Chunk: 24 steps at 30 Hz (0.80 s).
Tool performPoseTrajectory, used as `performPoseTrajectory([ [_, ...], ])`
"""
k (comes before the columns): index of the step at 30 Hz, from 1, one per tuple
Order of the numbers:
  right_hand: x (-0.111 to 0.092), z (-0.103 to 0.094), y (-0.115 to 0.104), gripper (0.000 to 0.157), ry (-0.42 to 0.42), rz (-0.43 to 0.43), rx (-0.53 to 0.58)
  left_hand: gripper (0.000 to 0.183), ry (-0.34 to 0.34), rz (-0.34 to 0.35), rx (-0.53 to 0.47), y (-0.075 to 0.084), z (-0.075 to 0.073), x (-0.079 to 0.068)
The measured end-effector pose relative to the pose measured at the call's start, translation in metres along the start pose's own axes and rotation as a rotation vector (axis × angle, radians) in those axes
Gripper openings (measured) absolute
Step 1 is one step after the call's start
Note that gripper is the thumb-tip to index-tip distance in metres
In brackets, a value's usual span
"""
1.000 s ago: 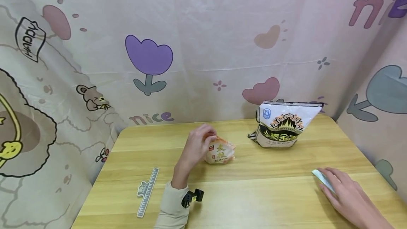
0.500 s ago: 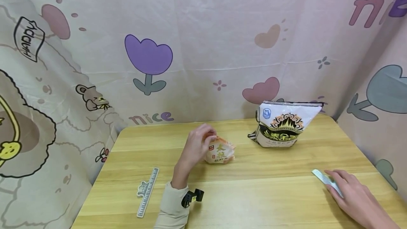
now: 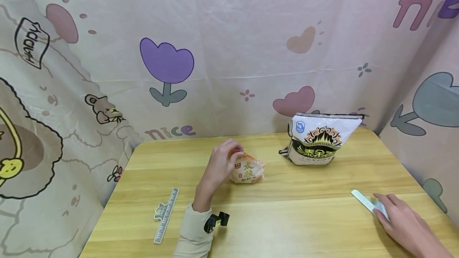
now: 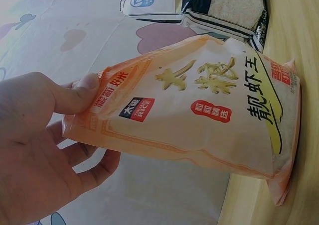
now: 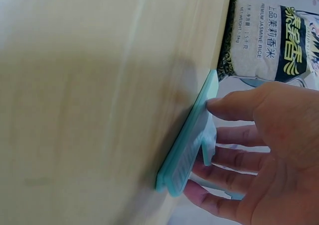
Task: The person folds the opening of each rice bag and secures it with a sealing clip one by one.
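My left hand pinches the top of a small orange-and-white rice bag that stands on the table. In the left wrist view the thumb lies over the bag's folded top edge, with the fingers behind it. At the right, my right hand holds a mint-green bag clip low at the tabletop. Its thumb presses one side of the clip and the fingers are on the other. A second bag clip, pale grey with a bear-shaped grip, lies on the left of the table.
A larger white-and-black jasmine rice bag, its top upright, stands at the back right. The wooden table ends at a patterned curtain behind and on both sides. A black camera sits on the left wrist.
My right hand has slid slightly right and toward me along the mint-green clip, whose far end shows more. The left hand and small rice bag have stayed put.
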State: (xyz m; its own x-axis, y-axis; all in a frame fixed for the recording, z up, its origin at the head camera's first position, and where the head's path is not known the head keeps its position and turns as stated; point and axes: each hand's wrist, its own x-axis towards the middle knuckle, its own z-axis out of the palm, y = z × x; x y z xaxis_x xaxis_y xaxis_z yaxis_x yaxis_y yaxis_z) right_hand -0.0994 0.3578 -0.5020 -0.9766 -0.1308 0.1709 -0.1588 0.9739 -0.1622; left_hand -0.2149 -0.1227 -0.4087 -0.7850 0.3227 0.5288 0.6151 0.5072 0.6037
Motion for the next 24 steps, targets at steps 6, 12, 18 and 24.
performPoseTrajectory([
  [6,0.000,0.002,0.001,0.036,0.068,-0.044,0.018,0.006,0.000,0.002,0.016,0.001,-0.001,-0.001],
  [12,0.002,-0.004,-0.001,0.035,0.046,-0.019,0.014,0.007,-0.005,0.003,0.013,0.000,0.001,0.000],
  [18,0.005,-0.012,-0.007,0.030,0.031,0.004,0.024,0.004,0.008,0.006,0.008,0.001,0.001,-0.001],
  [24,0.006,-0.018,-0.013,0.025,0.078,-0.014,0.022,0.004,0.020,0.003,0.002,0.003,0.001,-0.004],
])
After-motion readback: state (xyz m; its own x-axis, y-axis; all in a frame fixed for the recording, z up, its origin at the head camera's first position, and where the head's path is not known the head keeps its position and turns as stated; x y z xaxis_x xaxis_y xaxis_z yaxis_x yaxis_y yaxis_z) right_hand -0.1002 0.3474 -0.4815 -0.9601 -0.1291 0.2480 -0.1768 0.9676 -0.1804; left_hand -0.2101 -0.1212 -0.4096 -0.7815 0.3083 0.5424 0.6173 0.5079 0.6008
